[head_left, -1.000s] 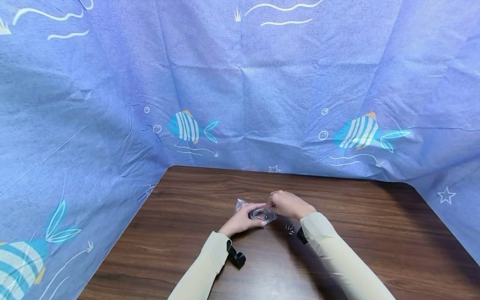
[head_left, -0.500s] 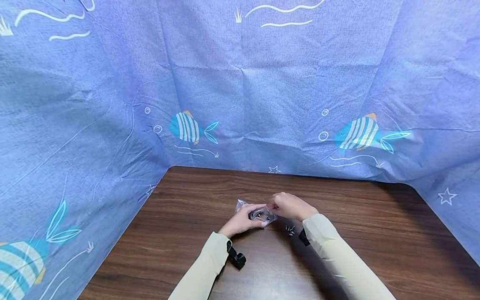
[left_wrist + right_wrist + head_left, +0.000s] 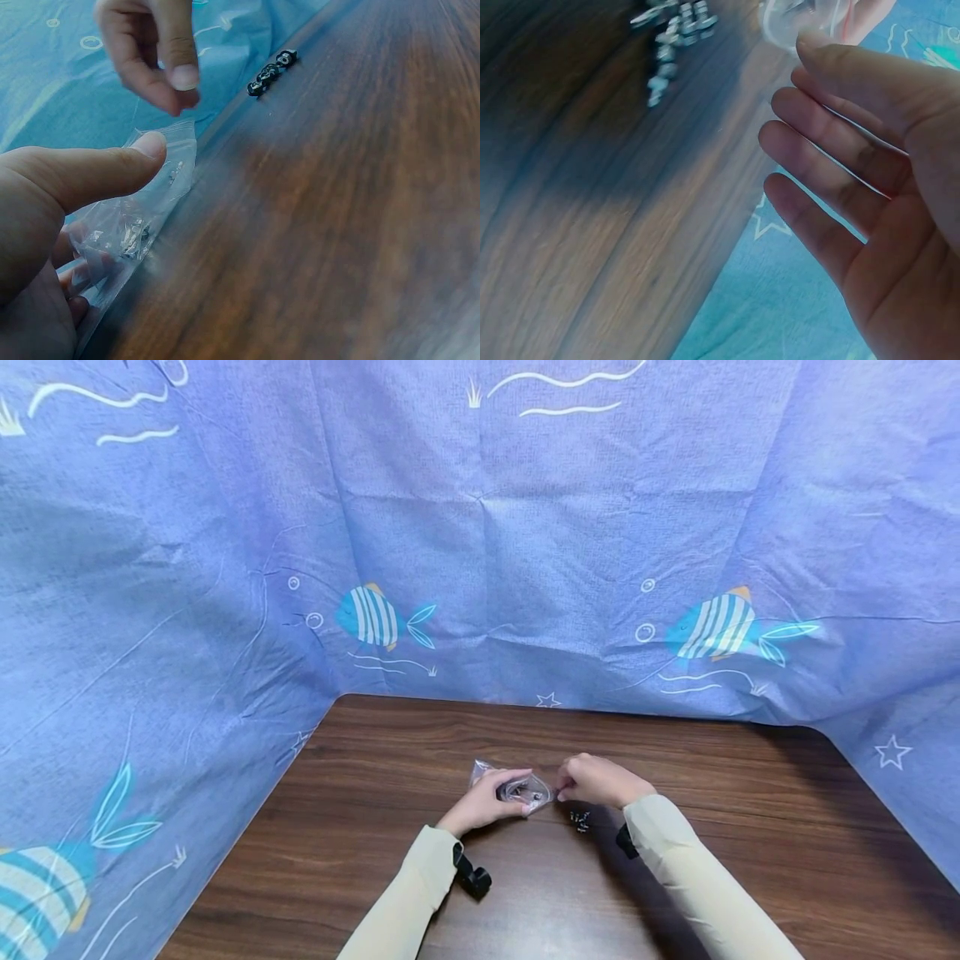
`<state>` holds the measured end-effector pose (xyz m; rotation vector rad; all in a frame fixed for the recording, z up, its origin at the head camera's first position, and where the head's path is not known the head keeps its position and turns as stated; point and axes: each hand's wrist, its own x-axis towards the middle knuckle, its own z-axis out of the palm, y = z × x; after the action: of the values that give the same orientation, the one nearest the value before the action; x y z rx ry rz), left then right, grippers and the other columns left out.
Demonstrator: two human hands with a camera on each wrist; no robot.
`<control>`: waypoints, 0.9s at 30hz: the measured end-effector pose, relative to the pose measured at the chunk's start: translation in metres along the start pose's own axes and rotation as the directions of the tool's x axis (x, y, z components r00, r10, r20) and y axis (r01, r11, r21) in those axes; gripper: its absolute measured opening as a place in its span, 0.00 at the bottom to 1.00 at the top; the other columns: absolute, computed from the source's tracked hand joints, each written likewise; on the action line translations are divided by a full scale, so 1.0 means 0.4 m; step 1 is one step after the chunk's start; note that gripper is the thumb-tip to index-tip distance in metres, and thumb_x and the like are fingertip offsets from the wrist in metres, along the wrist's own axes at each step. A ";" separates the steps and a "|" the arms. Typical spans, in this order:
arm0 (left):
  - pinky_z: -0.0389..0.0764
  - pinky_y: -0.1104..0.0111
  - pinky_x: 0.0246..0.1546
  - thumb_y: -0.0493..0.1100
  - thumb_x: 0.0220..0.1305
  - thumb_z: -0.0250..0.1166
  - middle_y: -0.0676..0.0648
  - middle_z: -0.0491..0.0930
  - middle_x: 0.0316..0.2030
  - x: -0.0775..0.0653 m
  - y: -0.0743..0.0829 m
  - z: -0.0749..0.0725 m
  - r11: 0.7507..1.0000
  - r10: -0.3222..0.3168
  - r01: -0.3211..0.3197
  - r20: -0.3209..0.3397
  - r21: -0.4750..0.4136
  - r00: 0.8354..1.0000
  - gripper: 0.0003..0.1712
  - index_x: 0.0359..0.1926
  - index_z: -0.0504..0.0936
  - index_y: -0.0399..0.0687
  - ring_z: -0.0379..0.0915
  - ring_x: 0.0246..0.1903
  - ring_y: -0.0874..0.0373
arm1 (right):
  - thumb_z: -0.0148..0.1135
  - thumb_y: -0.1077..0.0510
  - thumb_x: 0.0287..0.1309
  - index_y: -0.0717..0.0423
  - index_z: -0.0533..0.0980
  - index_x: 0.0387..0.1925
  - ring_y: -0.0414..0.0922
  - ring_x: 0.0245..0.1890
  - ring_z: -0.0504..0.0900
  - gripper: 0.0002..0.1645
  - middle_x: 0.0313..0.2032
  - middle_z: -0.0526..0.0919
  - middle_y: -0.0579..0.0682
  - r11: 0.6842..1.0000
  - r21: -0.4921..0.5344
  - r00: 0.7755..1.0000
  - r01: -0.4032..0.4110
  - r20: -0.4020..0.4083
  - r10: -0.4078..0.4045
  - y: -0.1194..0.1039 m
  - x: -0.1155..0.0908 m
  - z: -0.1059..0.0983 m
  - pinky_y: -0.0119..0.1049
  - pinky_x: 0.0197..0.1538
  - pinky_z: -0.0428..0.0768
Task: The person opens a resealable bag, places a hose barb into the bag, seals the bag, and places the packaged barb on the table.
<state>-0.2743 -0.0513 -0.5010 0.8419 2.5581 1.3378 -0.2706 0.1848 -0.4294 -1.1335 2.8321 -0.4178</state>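
My left hand (image 3: 480,802) grips a small clear plastic zip bag (image 3: 178,154), its thumb on the near side and fingers behind. The bag's mouth gapes toward the right hand, and a few small shiny metal pieces show inside. Just right of the mouth is my right hand (image 3: 600,781), its fingers loosely bent with nothing visible between them. In the right wrist view its thumb and fingertips stand apart. Below this hand, on the table, lies a little pile of small shiny metal parts (image 3: 667,41), dark and silver, like screws or fasteners.
The brown wood-grain table (image 3: 390,735) runs back to a blue cloth (image 3: 562,568) printed with fish, which hangs along the far edge and sides. A black strap with a camera mount (image 3: 472,874) sits at the left wrist.
My right hand has drawn back from the bag's mouth, moving right and slightly nearer to the pile. The left hand holds the bag in the same place.
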 end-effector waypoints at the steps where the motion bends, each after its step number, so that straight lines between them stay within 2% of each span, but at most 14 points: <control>1: 0.66 0.56 0.63 0.49 0.56 0.71 0.48 0.75 0.60 0.000 -0.001 0.000 1.000 -0.002 0.002 0.001 0.001 1.000 0.35 0.64 0.73 0.52 0.66 0.61 0.51 | 0.70 0.59 0.51 0.52 0.82 0.25 0.31 0.24 0.74 0.03 0.24 0.82 0.40 1.000 0.004 1.000 0.002 0.006 -0.002 0.002 -0.005 0.000 0.28 0.31 0.77; 9: 0.65 0.55 0.63 0.50 0.56 0.71 0.48 0.76 0.60 -0.003 0.001 0.001 1.000 -0.007 0.007 -0.005 0.012 1.000 0.34 0.64 0.74 0.53 0.66 0.60 0.50 | 0.70 0.62 0.50 0.57 0.84 0.27 0.33 0.26 0.78 0.02 0.26 0.84 0.43 0.999 0.020 0.999 0.036 0.028 -0.036 0.026 -0.037 0.001 0.28 0.33 0.78; 16: 0.64 0.53 0.63 0.49 0.56 0.71 0.49 0.76 0.60 -0.005 0.002 0.001 1.000 -0.017 0.017 -0.005 -0.001 1.000 0.34 0.64 0.73 0.53 0.65 0.61 0.49 | 0.71 0.64 0.46 0.57 0.84 0.29 0.36 0.28 0.81 0.04 0.28 0.86 0.46 0.998 0.058 0.999 0.021 0.047 -0.024 0.044 -0.063 0.005 0.28 0.35 0.80; 22: 0.64 0.53 0.64 0.49 0.57 0.71 0.48 0.75 0.61 -0.003 0.001 0.001 1.000 -0.016 0.016 0.003 0.012 1.000 0.34 0.65 0.73 0.53 0.65 0.61 0.49 | 0.72 0.68 0.42 0.58 0.84 0.28 0.34 0.28 0.79 0.08 0.28 0.85 0.45 0.993 0.117 0.997 0.027 0.072 -0.036 0.051 -0.077 0.012 0.26 0.33 0.77; 27: 0.66 0.56 0.63 0.48 0.57 0.71 0.49 0.75 0.61 0.000 0.002 0.001 1.000 -0.011 0.011 0.007 0.019 1.000 0.34 0.65 0.73 0.53 0.66 0.61 0.51 | 0.73 0.68 0.40 0.55 0.83 0.25 0.34 0.28 0.76 0.08 0.29 0.81 0.43 0.993 0.099 0.995 0.070 0.063 -0.077 0.056 -0.080 0.019 0.26 0.33 0.75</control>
<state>-0.2739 -0.0506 -0.5007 0.8328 2.5702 1.3073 -0.2611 0.2203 -0.4443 -1.2119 2.6883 -0.5053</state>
